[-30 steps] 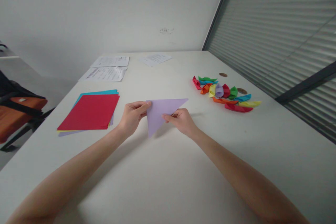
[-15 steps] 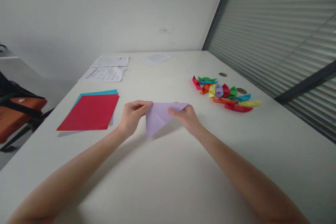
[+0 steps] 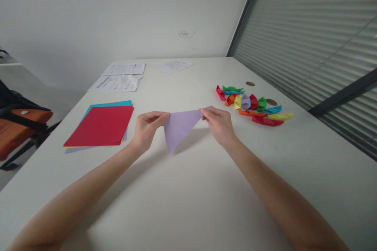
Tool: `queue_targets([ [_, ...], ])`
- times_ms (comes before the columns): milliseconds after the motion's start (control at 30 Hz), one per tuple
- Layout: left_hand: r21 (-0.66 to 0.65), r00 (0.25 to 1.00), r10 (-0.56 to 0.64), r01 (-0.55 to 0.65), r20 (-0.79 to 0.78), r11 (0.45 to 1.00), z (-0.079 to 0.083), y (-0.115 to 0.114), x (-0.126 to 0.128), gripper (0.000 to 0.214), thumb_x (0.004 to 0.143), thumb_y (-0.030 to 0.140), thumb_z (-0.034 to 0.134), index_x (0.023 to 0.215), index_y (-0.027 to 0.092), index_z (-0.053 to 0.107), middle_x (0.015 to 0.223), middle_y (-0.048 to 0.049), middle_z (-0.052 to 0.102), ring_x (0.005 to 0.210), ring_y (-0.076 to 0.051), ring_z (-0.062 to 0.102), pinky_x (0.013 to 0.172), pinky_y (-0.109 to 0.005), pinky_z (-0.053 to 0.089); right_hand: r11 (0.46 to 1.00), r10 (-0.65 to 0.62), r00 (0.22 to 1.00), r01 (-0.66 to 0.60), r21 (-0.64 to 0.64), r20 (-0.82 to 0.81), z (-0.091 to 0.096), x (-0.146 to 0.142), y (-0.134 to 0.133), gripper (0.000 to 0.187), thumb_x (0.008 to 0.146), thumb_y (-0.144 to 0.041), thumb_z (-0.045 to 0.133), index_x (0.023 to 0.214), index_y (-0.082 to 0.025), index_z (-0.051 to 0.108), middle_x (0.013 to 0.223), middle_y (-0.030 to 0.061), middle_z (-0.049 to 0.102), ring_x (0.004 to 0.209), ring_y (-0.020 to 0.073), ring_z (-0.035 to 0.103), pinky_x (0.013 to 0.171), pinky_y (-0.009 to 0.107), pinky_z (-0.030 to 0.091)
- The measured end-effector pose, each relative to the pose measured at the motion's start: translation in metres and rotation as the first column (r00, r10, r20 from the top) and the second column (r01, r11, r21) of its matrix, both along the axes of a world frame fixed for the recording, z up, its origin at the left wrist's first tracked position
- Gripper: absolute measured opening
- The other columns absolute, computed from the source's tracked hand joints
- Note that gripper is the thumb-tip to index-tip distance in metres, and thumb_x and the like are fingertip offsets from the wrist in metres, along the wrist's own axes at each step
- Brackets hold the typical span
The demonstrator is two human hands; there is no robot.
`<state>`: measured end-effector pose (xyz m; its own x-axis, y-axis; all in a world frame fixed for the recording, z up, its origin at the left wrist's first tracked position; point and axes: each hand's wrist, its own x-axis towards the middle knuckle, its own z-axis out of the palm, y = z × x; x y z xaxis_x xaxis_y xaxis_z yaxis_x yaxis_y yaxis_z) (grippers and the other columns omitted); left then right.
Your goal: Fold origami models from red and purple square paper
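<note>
A sheet of purple origami paper (image 3: 180, 127), folded into a triangle with a faint crease, is held up between my two hands. My left hand (image 3: 146, 130) pinches its upper left corner between thumb and fingers. At the upper right corner, my right hand (image 3: 219, 124) has the tip of the paper pinched. The triangle's third corner points down toward the white table, and a shadow falls to the right below it. Whether that lower corner touches the table I cannot tell.
To the left lies a stack of coloured paper (image 3: 101, 125), red on top. Several folded paper pieces (image 3: 246, 101) lie at the right, near round cable-hole covers (image 3: 271, 102). Printed sheets (image 3: 119, 82) rest at the back. An orange chair (image 3: 26, 125) stands left of the table (image 3: 188, 204).
My right hand has shifted its hold outward to the right tip of the purple paper and risen a little. The paper's right side has tilted up. My left hand stays nearly in place.
</note>
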<state>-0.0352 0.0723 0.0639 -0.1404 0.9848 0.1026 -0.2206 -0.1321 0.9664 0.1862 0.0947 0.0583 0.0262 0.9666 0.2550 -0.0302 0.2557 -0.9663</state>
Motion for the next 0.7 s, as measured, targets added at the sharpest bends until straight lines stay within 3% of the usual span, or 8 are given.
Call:
queue_targets([
  [100,0.062,0.994,0.080,-0.075,-0.081,0.995,0.003,-0.002,-0.001,0.020,0.063,0.036,0.083,0.072,0.019,0.078,0.074,-0.0057,0.073,0.066,-0.015,0.062,0.062,-0.027,0.048,0.985,-0.164,0.986,0.162,0.059,0.032,0.003,0.005,0.002,0.021,0.078,-0.040,0.066,0.083,-0.021,0.073,0.078,0.0038,0.065,0.072,0.0163,0.055,0.067,0.032,0.044],
  [167,0.157,0.962,0.131,-0.095,-0.238,0.983,0.007,-0.007,-0.001,0.015,0.068,0.034,0.080,0.075,0.021,0.078,0.078,-0.0061,0.075,0.074,-0.018,0.065,0.070,-0.030,0.051,0.945,-0.276,0.950,0.241,0.220,0.144,0.008,0.008,0.000,0.021,0.080,-0.040,0.066,0.087,-0.022,0.074,0.084,0.0052,0.067,0.078,0.0180,0.058,0.071,0.034,0.045],
  [233,0.253,0.892,0.093,0.025,-0.442,0.967,0.011,-0.015,0.002,0.010,0.075,0.031,0.075,0.081,0.023,0.079,0.086,-0.0071,0.075,0.084,-0.021,0.067,0.082,-0.033,0.050,0.896,-0.272,0.907,0.117,0.428,0.321,0.015,0.009,-0.005,0.020,0.081,-0.039,0.069,0.091,-0.023,0.074,0.086,0.0054,0.067,0.084,0.0196,0.059,0.079,0.037,0.044],
  [267,0.298,0.853,0.073,0.100,-0.517,0.949,0.013,-0.019,0.004,0.009,0.077,0.029,0.073,0.083,0.024,0.079,0.090,-0.0075,0.075,0.087,-0.022,0.067,0.085,-0.034,0.049,0.869,-0.215,0.881,-0.024,0.494,0.422,0.018,0.008,-0.009,0.021,0.081,-0.040,0.070,0.093,-0.024,0.074,0.085,0.0052,0.068,0.086,0.0201,0.058,0.082,0.038,0.044],
  [333,0.352,0.799,0.042,0.217,-0.600,0.910,0.015,-0.025,0.007,0.009,0.079,0.027,0.071,0.084,0.026,0.079,0.092,-0.0081,0.074,0.087,-0.021,0.066,0.086,-0.035,0.048,0.799,-0.127,0.801,-0.268,0.539,0.585,0.024,0.004,-0.017,0.020,0.082,-0.040,0.070,0.094,-0.025,0.075,0.087,0.0053,0.070,0.089,0.0207,0.057,0.084,0.039,0.043],
  [400,0.369,0.777,0.025,0.270,-0.629,0.889,0.015,-0.029,0.010,0.009,0.078,0.027,0.072,0.083,0.028,0.079,0.089,-0.0084,0.073,0.083,-0.021,0.065,0.084,-0.035,0.048,0.745,-0.112,0.720,-0.394,0.538,0.684,0.027,-0.002,-0.025,0.016,0.086,-0.038,0.066,0.093,-0.026,0.075,0.088,0.0050,0.071,0.090,0.0207,0.055,0.083,0.039,0.041],
  [467,0.363,0.783,0.015,0.272,-0.622,0.891,0.015,-0.030,0.012,0.007,0.077,0.027,0.073,0.081,0.027,0.079,0.085,-0.0083,0.071,0.080,-0.020,0.064,0.083,-0.036,0.048,0.722,-0.137,0.679,-0.430,0.542,0.721,0.028,-0.006,-0.030,0.015,0.089,-0.034,0.062,0.091,-0.025,0.075,0.087,0.0045,0.071,0.089,0.0199,0.054,0.082,0.038,0.040],
  [700,0.296,0.844,-0.033,0.224,-0.535,0.928,0.021,-0.033,0.014,0.005,0.073,0.028,0.077,0.077,0.026,0.079,0.080,-0.0074,0.070,0.076,-0.019,0.062,0.076,-0.032,0.049,0.709,-0.179,0.653,-0.434,0.557,0.736,0.028,-0.007,-0.032,0.019,0.093,-0.030,0.058,0.084,-0.023,0.072,0.081,0.0030,0.071,0.088,0.0189,0.054,0.080,0.036,0.037],
])
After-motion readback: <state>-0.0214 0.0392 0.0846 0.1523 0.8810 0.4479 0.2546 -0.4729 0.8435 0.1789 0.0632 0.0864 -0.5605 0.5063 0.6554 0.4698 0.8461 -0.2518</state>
